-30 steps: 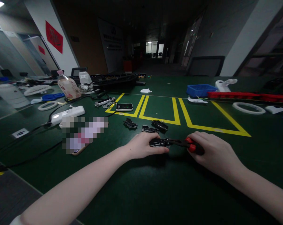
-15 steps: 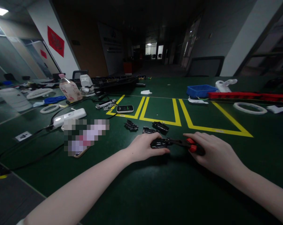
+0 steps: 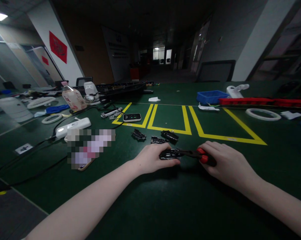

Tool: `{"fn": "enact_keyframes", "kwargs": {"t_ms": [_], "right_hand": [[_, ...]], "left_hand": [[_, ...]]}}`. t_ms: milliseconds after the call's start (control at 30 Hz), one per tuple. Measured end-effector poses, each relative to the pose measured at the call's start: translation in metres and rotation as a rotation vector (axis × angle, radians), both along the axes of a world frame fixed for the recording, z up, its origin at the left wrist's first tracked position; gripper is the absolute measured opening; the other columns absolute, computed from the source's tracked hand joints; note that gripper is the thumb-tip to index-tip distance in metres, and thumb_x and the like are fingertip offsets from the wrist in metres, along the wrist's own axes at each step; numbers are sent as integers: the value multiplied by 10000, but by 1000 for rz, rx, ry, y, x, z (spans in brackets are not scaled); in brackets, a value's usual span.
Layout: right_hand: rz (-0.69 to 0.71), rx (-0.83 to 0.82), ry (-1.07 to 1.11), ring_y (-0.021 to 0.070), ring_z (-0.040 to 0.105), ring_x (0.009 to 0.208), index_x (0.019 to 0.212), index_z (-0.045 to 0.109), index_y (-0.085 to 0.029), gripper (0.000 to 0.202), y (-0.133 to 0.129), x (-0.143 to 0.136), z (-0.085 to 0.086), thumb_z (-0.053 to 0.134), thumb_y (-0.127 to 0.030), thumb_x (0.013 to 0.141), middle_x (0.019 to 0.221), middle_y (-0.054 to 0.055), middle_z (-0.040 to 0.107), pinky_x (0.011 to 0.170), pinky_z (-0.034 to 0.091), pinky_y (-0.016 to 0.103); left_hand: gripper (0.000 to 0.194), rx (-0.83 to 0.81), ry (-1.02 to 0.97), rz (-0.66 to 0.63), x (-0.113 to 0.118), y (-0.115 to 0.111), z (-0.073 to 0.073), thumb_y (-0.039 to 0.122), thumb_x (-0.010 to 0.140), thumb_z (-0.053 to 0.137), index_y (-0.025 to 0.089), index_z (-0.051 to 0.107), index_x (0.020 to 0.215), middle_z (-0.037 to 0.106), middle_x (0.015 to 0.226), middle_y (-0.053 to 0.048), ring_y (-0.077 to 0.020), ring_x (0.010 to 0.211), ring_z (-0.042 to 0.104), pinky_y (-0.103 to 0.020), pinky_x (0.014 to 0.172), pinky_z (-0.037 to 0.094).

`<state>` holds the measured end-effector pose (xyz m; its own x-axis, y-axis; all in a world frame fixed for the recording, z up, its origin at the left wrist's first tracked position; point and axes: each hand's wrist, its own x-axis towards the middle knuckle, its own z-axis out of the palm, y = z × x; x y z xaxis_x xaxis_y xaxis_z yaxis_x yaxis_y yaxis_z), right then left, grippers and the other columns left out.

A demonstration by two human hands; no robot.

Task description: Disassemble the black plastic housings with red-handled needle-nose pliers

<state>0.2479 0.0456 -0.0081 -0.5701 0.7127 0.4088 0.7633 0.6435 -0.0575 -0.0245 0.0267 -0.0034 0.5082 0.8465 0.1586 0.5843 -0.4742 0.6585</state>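
It's dim in here, with yellow tape (image 3: pixel 215 136) marking out boxes on the green table (image 3: pixel 150 206). Toward the near edge, the left hand (image 3: pixel 150 158) is pinched onto a glossy black part (image 3: pixel 171 154), elongated with pale glints; the right hand (image 3: pixel 224 158) wraps red-handled pliers (image 3: pixel 196 153) reaching its right end.

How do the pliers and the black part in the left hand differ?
The pliers have red on their handles; the black part shows none. The right hand grips the pliers; the left hand holds the black part. Both are mostly dark.
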Motion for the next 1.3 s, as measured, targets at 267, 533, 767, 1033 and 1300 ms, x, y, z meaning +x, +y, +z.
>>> {"fn": "enact_keyframes", "kwargs": {"t_ms": [267,533,767,1033,1300], "right_hand": [[-11,-21,10,255,661,774,943,664,-208,242,-1,-2,1,581,-281,728,895,85,709,655,553,417],[-1,-12,0,256,671,788,982,672,-206,265,-1,-1,2,605,-279,736,917,82,717,657,558,412],[-6,-4,17,246,672,770,980,660,-231,242,3,2,-5,595,-299,758,904,63,719,635,550,396],[-10,26,-14,258,659,795,980,666,-199,268,-1,-2,3,580,-277,739,924,95,710,670,545,418],[-9,36,-25,259,664,801,970,666,-199,256,-1,-3,3,576,-274,742,927,97,717,686,550,418]], "left_hand": [[379,19,-6,8,1,0,-2,572,880,622,201,659,949,659,835,3,-159,718,582,-266,624,370],[386,-6,1,1,1,0,-1,574,879,622,202,667,971,679,858,0,-154,699,593,-259,597,380],[382,6,-37,-5,2,0,-2,499,879,661,202,650,1119,717,1065,-49,-208,891,659,-312,741,474],[357,7,-65,-11,1,-1,-3,495,903,634,203,671,1105,723,1068,-51,-215,916,668,-339,806,494],[369,19,-86,-12,2,0,-3,452,877,681,191,652,1136,725,1086,-56,-217,936,674,-328,805,500]]}}
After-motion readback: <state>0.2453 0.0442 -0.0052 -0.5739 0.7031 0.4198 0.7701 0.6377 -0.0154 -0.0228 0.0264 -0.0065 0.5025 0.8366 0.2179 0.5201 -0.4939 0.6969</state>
